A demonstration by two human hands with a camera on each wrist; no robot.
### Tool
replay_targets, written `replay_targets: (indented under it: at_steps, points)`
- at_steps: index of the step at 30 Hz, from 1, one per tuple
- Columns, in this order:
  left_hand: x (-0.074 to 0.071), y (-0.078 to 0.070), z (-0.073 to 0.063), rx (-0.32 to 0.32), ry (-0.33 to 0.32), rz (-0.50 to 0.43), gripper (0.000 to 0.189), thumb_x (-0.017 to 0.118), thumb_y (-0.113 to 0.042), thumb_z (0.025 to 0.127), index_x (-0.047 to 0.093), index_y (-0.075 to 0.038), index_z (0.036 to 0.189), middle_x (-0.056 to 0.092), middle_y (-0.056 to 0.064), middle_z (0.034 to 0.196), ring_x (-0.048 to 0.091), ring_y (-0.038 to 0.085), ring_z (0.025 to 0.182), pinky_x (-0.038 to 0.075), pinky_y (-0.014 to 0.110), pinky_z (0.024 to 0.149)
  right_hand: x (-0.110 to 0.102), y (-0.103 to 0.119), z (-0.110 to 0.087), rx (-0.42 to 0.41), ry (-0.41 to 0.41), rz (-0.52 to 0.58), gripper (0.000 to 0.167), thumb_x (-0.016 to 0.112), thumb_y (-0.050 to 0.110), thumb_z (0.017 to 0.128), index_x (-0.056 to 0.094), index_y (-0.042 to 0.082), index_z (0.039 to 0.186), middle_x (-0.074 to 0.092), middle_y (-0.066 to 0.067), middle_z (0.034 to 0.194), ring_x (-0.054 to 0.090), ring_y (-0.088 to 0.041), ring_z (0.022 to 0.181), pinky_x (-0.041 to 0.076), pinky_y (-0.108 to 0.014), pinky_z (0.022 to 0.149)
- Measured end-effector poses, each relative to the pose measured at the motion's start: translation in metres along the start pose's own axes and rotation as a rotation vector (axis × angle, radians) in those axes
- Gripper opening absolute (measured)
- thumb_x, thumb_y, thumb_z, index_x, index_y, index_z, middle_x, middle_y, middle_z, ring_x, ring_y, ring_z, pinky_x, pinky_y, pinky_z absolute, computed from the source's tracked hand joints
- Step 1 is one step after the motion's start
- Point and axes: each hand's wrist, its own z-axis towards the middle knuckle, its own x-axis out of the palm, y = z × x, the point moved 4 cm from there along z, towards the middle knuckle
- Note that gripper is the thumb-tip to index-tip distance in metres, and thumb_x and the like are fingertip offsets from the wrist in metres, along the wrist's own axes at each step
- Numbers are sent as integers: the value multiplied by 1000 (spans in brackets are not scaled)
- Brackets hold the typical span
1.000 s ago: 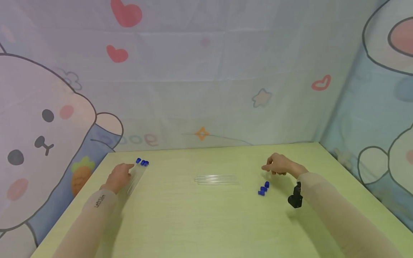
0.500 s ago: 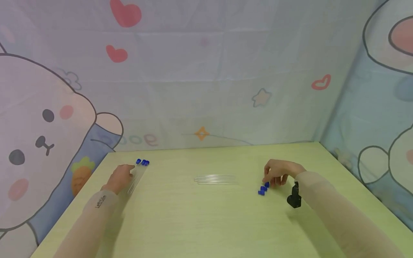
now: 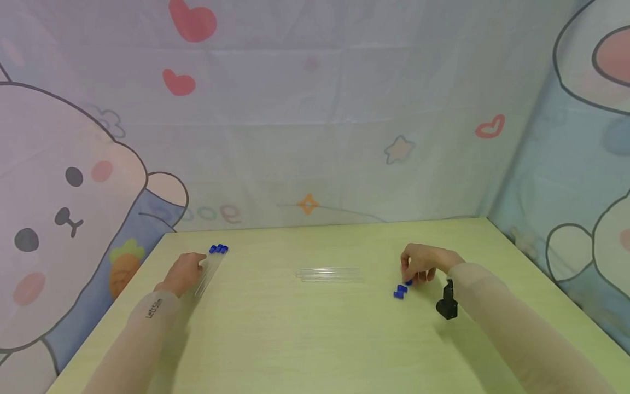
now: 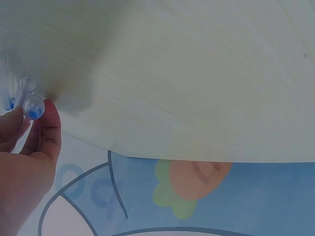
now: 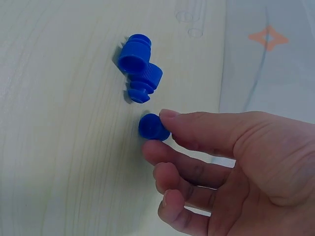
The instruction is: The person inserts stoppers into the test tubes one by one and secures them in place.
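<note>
At the table's left, my left hand holds one of three clear test tubes with blue caps, lying side by side. In the left wrist view, thumb and fingers lie on either side of a tube's rounded end. On the right, my right hand pinches a loose blue cap between thumb and index finger, close over the table. Its other fingers are loosely curled. Two more blue caps, one ribbed and one hollow end outward, lie touching beside it.
Several uncapped clear tubes lie crosswise at the middle of the pale wooden table. A printed cloth hangs behind the table and along its sides. A black device sits at my right wrist.
My right hand has come down from behind the loose caps onto the farthest one and pinches it. At the left, the nearest capped tube has shifted right, against the other two.
</note>
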Motion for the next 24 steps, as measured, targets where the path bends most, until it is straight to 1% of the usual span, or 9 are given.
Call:
replay_targets:
  at_steps: [5,8,12,15,18,22,23,24]
  points:
    - [0,0,0,-9,12,0,36,48,8,89,53,17,124,53,37,126,48,54,120,42,60,98,-1,-2,2,-8,-20,2,12,71,12,85,62,6,80,64,-5,65,48,-11,51,42,-22,46]
    - [2,1,0,0,10,5,36,47,8,89,54,16,124,54,37,125,48,54,119,43,60,98,-1,-1,1,-15,-34,-7,11,70,12,86,63,6,79,62,-4,63,47,-11,51,40,-21,45]
    - [4,2,1,9,-1,10,38,46,7,87,54,16,123,54,37,125,48,54,119,41,60,100,-2,1,0,-21,-40,-22,13,69,16,88,64,7,80,62,-4,63,48,-11,52,40,-21,45]
    - [3,-1,0,21,-20,12,38,46,7,87,54,17,123,55,38,123,50,54,117,41,59,100,-2,0,-1,-17,-33,-20,13,71,17,86,64,8,81,61,-4,63,48,-12,52,40,-22,46]
    - [1,-5,0,23,-41,14,36,47,7,88,55,16,123,56,37,119,51,53,113,44,61,95,-1,-1,-1,-8,-29,-3,13,74,14,84,63,7,82,59,-3,63,47,-12,52,40,-23,47]
    - [-1,-13,1,23,-73,17,35,47,6,90,56,13,123,55,35,114,50,53,106,48,61,84,-1,-1,-1,-20,-37,6,11,74,10,83,63,5,84,58,-3,62,47,-12,51,41,-23,47]
    - [-1,-14,3,41,-101,27,34,48,6,89,58,13,121,56,34,110,51,51,102,50,59,79,-1,-1,-1,-26,-43,5,11,74,9,83,63,5,84,58,-4,62,47,-12,51,41,-23,47]
    - [-1,-17,4,48,-109,25,34,48,7,88,58,13,120,56,33,108,51,51,100,50,58,76,-1,-1,-1,-31,-50,3,10,74,8,82,64,5,83,59,-4,62,48,-13,52,42,-24,48]
